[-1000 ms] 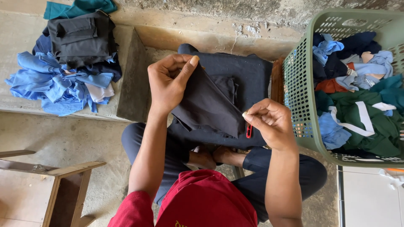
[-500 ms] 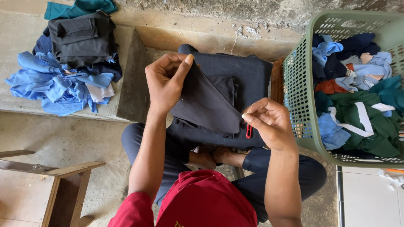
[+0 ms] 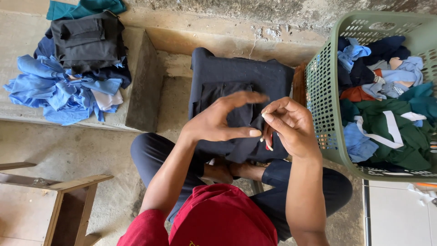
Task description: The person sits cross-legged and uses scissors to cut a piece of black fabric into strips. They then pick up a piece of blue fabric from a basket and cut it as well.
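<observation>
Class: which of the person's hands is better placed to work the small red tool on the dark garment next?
Right. The right hand already pinches the small red tool against the dark garment; the left hand is open beside it.

Both forearms reach forward from the body and converge. The left hand (image 3: pixel 218 123) is curled, thumb and forefinger spread in an arc. The right hand (image 3: pixel 291 127) sits just beside it, fingers (image 3: pixel 273 119) pinched together, tips nearly touching the left thumb.

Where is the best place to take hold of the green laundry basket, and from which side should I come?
Probably the top rim of the green laundry basket, on its near wall, coming from above. The rim is bare and stiff there, while clothes fill the inside and the perforated walls slope and offer only small holes.
</observation>
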